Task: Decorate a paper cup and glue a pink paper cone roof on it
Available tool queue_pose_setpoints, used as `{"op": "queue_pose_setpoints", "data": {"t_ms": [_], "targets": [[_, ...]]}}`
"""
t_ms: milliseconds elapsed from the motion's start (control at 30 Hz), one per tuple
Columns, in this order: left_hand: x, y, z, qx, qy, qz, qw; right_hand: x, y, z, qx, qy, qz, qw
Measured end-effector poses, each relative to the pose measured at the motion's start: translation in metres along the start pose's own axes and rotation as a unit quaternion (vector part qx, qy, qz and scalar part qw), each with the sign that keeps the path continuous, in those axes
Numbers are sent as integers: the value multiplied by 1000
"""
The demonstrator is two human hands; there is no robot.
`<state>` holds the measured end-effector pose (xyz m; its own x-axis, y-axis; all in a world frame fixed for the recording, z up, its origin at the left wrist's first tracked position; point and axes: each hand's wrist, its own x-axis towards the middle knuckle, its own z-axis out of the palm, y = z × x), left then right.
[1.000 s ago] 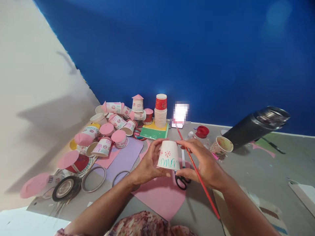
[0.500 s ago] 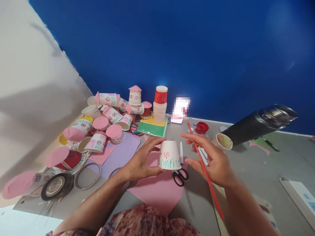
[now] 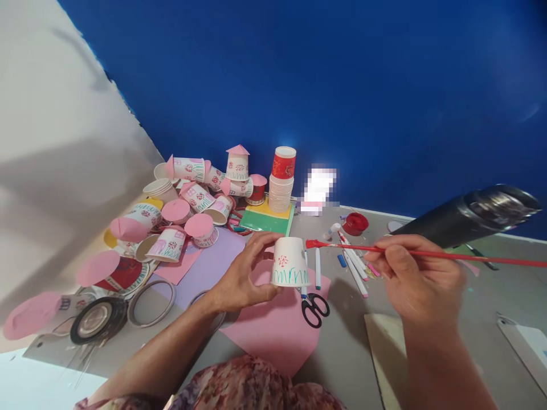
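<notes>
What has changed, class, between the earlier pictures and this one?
The right hand has let go of the cup, moved right and swung the red brush level, pointing at the cup. The left hand still holds the cup; the scissors stay put.

The brush (image 3: 367, 249) bars the way between the cup (image 3: 290, 262) and the right grip (image 3: 421, 279), its tip at the cup's upper right edge; contact is unclear. Below it, pens (image 3: 354, 263) litter the bench (image 3: 346, 336). Nearer the body, a way runs between the scissors (image 3: 315, 307) and the card (image 3: 384, 347). Heaped cups (image 3: 199, 196) and a ring (image 3: 152, 304) crowd the left, beyond the left grip (image 3: 248, 279). The stack (image 3: 281, 193) and wall (image 3: 299, 85) close the back; the flask (image 3: 448, 216) blocks the right rear.
</notes>
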<state>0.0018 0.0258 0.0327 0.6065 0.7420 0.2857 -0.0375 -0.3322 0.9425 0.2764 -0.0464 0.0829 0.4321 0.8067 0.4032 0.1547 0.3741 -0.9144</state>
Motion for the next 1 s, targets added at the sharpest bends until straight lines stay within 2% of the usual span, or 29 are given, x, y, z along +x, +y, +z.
{"op": "queue_pose_setpoints", "data": {"t_ms": [233,500,700,1000], "targets": [[0,1,4,-43,8,9,999,-8,1,-6,-19,-91,-37,995],[0,-2,4,-60,5,7,998,-8,-5,-5,-20,-148,-101,984],[0,0,5,-68,4,-2,998,-7,-8,-5,-40,-152,-131,979],[0,0,6,-62,2,1,998,-6,-8,-6,-51,-163,-130,977]]}}
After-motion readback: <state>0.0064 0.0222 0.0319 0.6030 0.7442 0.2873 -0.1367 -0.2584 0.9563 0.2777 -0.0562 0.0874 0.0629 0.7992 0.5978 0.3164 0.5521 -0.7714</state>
